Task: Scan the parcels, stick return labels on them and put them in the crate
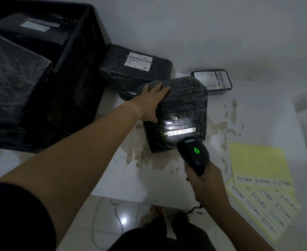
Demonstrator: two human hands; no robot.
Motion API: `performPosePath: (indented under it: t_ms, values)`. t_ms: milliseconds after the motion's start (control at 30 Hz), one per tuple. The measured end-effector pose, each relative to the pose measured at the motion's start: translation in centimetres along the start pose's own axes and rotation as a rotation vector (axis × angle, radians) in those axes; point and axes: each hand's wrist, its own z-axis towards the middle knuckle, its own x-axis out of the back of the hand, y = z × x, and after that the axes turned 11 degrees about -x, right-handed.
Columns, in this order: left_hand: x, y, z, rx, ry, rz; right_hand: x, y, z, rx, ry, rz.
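The left hand [151, 101] grips the parcel [181, 109] at mid-table, fingers over its far-left edge and thumb down the side, apparently to tip the barcode [181, 131] toward the reader and stop the slick black wrap from sliding. The right hand [201, 180] is wrapped round the scanner [193, 154] handle just near of the parcel, nose aimed at the code. White light falls across the stripes and a green lamp glows on top, so this looks like the scan step, possibly a good read. The barcode's digits are too washed out to read. At the near right lie yellow label sheets [263, 187] within easy reach, hand-lettered "RETURN" over and over. The crate [80, 69] stands at the left, close enough for a short drop, with 2 wrapped parcels inside. 2 more parcels wait at the far side, a big one [134, 69] beside the crate and a small one [211, 81] to its right, and their white labels are too small to read.
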Motion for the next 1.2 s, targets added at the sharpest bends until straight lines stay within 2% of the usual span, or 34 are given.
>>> performPosePath:
  t_ms: [1200]
  values:
    - [0.6,-1.1,1.0,0.002,-0.026,-0.011,-1.1,-0.2,1.4,-0.015,-0.042,0.015]
